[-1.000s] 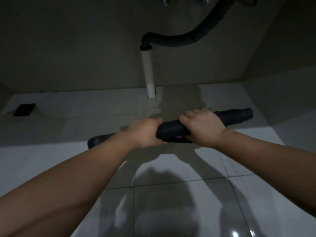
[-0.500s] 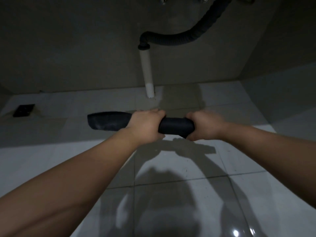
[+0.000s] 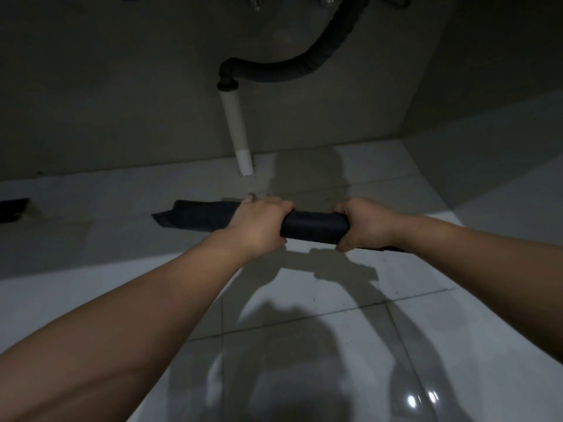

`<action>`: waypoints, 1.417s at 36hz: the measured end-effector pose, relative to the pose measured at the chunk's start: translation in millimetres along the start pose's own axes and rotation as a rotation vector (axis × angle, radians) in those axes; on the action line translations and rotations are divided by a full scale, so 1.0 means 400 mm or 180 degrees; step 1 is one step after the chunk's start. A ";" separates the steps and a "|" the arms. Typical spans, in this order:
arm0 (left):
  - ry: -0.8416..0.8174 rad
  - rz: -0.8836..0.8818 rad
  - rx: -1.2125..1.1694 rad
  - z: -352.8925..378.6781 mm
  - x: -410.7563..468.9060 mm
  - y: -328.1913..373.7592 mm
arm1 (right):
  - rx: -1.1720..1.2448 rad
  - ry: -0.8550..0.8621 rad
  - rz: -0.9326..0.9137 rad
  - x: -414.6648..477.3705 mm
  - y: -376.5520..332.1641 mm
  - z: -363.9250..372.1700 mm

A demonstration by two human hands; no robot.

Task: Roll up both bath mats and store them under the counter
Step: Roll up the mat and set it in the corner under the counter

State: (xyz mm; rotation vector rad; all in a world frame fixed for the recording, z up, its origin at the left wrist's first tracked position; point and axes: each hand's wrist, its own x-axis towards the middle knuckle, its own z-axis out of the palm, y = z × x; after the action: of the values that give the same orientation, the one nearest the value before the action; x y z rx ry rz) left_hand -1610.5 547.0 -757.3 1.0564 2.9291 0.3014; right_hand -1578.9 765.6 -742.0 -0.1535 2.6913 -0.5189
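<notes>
Item: one dark bath mat (image 3: 313, 227), rolled into a tube and held crosswise, low above the pale tiled floor (image 3: 335, 300) at the mouth of the recess under the surface. The left hand (image 3: 259, 222) was wrapped over the roll from above, fingers curled round its far side; the right hand (image 3: 364, 223) was clamped round the roll to the right, thumb underneath. Both hands were thus shut tight on the mat, probably to keep the coil from springing open while it was carried. The left end of the mat (image 3: 195, 217) had loosened and flared into a flat flap beyond the left hand; the right end was mostly hidden behind the right wrist. Setting: a white drain pipe (image 3: 237, 132) dropped to the floor just behind the roll, fed from above by a dark corrugated hose (image 3: 292, 71). A small dark object (image 3: 13, 208) lay at the far left; in the dim light it could not be identified. Judgement: the roll was aligned parallel to the back wall (image 3: 122, 102), which suited laying it down in front of the pipe. No second mat was visible.
</notes>
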 end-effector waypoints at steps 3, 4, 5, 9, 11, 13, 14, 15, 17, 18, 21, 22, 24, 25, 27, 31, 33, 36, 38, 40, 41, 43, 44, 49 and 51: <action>0.0335 -0.0014 -0.0261 0.002 0.041 0.061 | 0.0071 0.0319 0.0456 -0.042 0.059 -0.007; 0.0499 -0.0002 -0.0403 0.002 0.056 0.083 | 0.0053 0.0437 0.0626 -0.063 0.085 -0.014; 0.0624 0.0006 -0.0552 0.003 0.071 0.106 | 0.0068 0.0563 0.0775 -0.086 0.112 -0.024; 0.0473 -0.0185 -0.1119 0.020 0.144 0.215 | 0.0497 0.1104 0.1167 -0.163 0.220 -0.067; 0.0256 -0.0278 -0.1331 0.034 0.186 0.273 | 0.0697 0.1304 0.1238 -0.183 0.263 -0.088; 0.0133 -0.0346 -0.1651 0.045 0.229 0.331 | 0.0879 0.1440 0.1274 -0.189 0.294 -0.105; 0.0119 -0.0443 -0.1826 0.049 0.254 0.359 | 0.0993 0.1492 0.1287 -0.189 0.309 -0.112; 0.0126 -0.0572 -0.1965 0.053 0.280 0.385 | 0.1133 0.1535 0.1281 -0.186 0.324 -0.118; 0.0016 -0.0803 -0.2293 0.062 0.336 0.435 | 0.1474 0.1598 0.1229 -0.177 0.354 -0.125; -0.0110 -0.0863 -0.2588 0.070 0.362 0.462 | 0.1643 0.1627 0.1213 -0.174 0.372 -0.126; -0.0294 -0.1042 -0.3530 0.096 0.420 0.553 | 0.2065 0.1693 0.1207 -0.166 0.435 -0.124; -0.0279 -0.1122 -0.3825 0.105 0.437 0.582 | 0.2245 0.1702 0.1214 -0.163 0.459 -0.128; -0.0232 -0.1259 -0.4386 0.123 0.466 0.641 | 0.2694 0.1692 0.1198 -0.160 0.511 -0.138; -0.0211 -0.1286 -0.4565 0.131 0.482 0.668 | 0.2897 0.1684 0.1167 -0.158 0.541 -0.143; -0.0148 -0.1293 -0.4633 0.143 0.514 0.716 | 0.3171 0.1634 0.1082 -0.161 0.601 -0.146; -0.0143 -0.1505 -0.4329 0.161 0.574 0.790 | 0.3223 0.1568 0.0870 -0.190 0.704 -0.141; -0.0172 -0.1660 -0.4263 0.176 0.609 0.814 | 0.3132 0.1661 0.0681 -0.207 0.739 -0.126; -0.0184 -0.1801 -0.4269 0.219 0.669 0.823 | 0.2676 0.2016 0.0559 -0.218 0.784 -0.076; -0.0119 -0.1838 -0.4094 0.262 0.708 0.813 | 0.2232 0.2137 0.0538 -0.208 0.816 -0.037; -0.0091 -0.1852 -0.3884 0.317 0.749 0.798 | 0.1828 0.1958 0.0586 -0.182 0.849 -0.007; -0.0087 -0.1875 -0.3789 0.347 0.767 0.792 | 0.1671 0.1823 0.0647 -0.168 0.865 0.006; -0.0124 -0.1884 -0.3624 0.410 0.805 0.784 | 0.1293 0.1729 0.0841 -0.147 0.895 0.030; -0.0173 -0.1878 -0.3583 0.443 0.824 0.783 | 0.1088 0.1750 0.0939 -0.138 0.908 0.044; -0.0431 -0.1962 -0.2965 0.568 0.912 0.765 | 0.0478 0.1777 0.0875 -0.074 0.967 0.128; -0.0436 -0.1944 -0.2821 0.608 0.929 0.753 | 0.0344 0.1630 0.0704 -0.054 0.993 0.167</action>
State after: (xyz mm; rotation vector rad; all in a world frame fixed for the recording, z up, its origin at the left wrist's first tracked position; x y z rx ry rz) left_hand -1688.6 1052.1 -920.9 0.0564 2.3544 1.2429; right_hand -1545.4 1114.6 -941.2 0.3513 3.1035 -0.7099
